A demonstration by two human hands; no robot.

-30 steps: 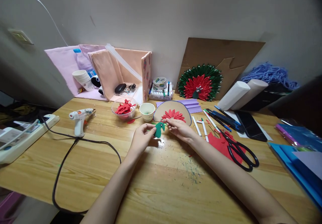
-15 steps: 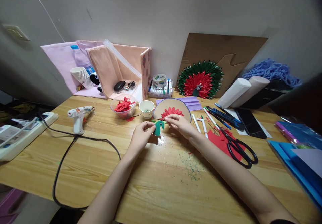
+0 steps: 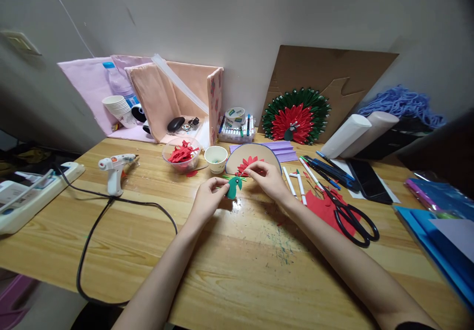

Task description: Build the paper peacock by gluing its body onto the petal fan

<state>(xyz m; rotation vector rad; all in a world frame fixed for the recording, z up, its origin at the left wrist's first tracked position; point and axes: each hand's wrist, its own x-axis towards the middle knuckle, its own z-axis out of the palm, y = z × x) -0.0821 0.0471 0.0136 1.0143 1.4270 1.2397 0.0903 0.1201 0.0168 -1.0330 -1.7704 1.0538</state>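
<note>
My left hand [image 3: 209,195] pinches a green paper bird cutout [image 3: 232,189] at its left edge. The cutout has a dark round eye and a notched right side. Just above and right of it, my right hand [image 3: 269,179] has thumb and forefinger pressed together; what lies between them, if anything, is too small to make out. Behind my hands is a rounded cardboard piece [image 3: 237,153] with a blue edge and red petals [image 3: 247,164], partly hidden by my right fingers. A paper cup [image 3: 216,160] stands just beyond my left hand.
To the left, a glue gun [image 3: 114,172] stands beside its black cord [image 3: 89,251]. A clear bowl [image 3: 181,155] holds red scraps. Black scissors [image 3: 351,216] lie over red paper [image 3: 314,204] on the right, near markers [image 3: 289,181]. Cardboard with a red-green peacock [image 3: 292,122] leans at the back.
My right hand has drawn slightly away from the green bird cutout, its wrist now more bent. My left hand keeps its hold on the cutout. The view has shifted slightly.
</note>
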